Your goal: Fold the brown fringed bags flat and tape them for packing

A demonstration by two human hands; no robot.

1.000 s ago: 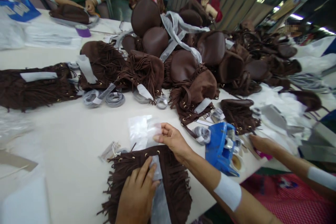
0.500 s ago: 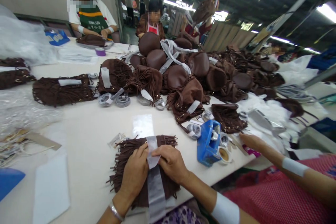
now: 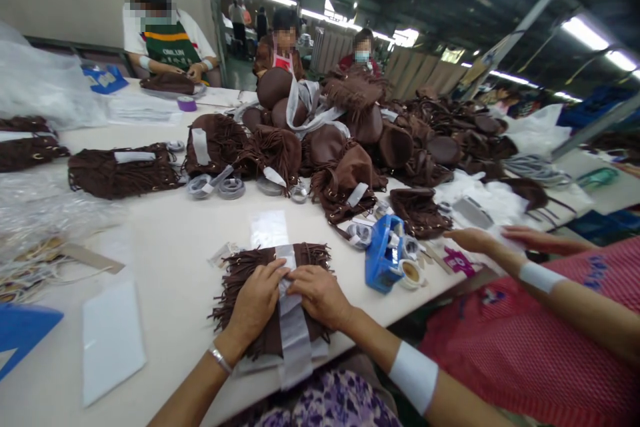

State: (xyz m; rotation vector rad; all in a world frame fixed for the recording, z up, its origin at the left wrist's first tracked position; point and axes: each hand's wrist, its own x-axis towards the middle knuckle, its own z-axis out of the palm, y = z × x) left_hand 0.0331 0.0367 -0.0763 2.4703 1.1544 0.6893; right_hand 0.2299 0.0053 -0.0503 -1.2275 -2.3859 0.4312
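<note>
A dark brown fringed bag (image 3: 250, 320) lies flat on the table in front of me. A shiny grey strip (image 3: 294, 337) runs lengthwise across its middle, its near end hanging at the table edge. My left hand (image 3: 257, 300) rests on the bag with its fingertips closed on the strip. From the other side my right hand (image 3: 320, 297) meets it, fingers curled and pressed to the same strip. The thumbs and what lies beneath the fingertips are partly hidden. A clear plastic packet (image 3: 269, 228) lies just beyond the bag.
Right of the bag stands a blue tape dispenser (image 3: 384, 253) beside a tape roll (image 3: 413, 273). A co-worker's hands (image 3: 473, 240) are at the right. Brown bags (image 3: 345, 167) pile up behind. A white sheet (image 3: 113, 340) and tangled cords (image 3: 30, 267) lie left.
The strip's loose upper end, lifted between my fingers before, now lies down against the bag under both hands. Across the table, a raised bag has come down onto the pile.
</note>
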